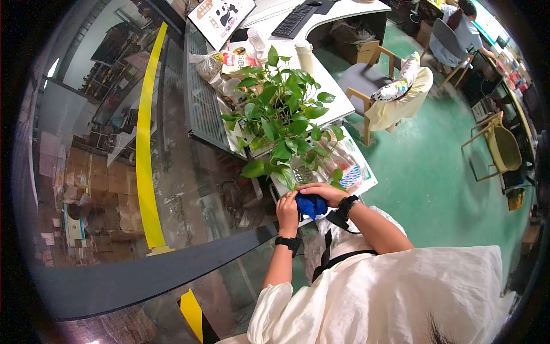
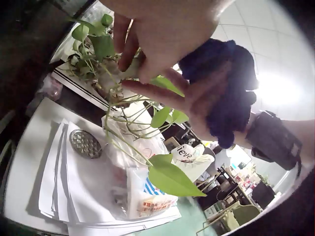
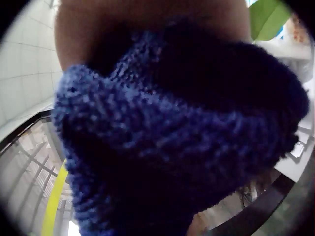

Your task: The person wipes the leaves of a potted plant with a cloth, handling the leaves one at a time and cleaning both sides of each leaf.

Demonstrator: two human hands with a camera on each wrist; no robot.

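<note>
Right hand (image 1: 325, 194) clamped on one blue cloth (image 1: 309, 207), just by the tabletop's (image 2: 27, 196) near edge — left hand (image 1: 287, 212) up at one leaf (image 1: 284, 176) of the lone plant (image 1: 298, 127), can't tell if that one's pinching — plus one striped bag (image 1: 352, 176) by the near right corner

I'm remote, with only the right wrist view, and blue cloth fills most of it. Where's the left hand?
Observer: The head view shows the left hand beside the blue cloth, close to a leaf.
Operator: Is there a whole plant out there?
Observer: Yes, a bushy green plant spreads over a white desk.
Operator: What's lying near it?
Observer: The left wrist view shows a round, dimpled disc on white papers.
</note>
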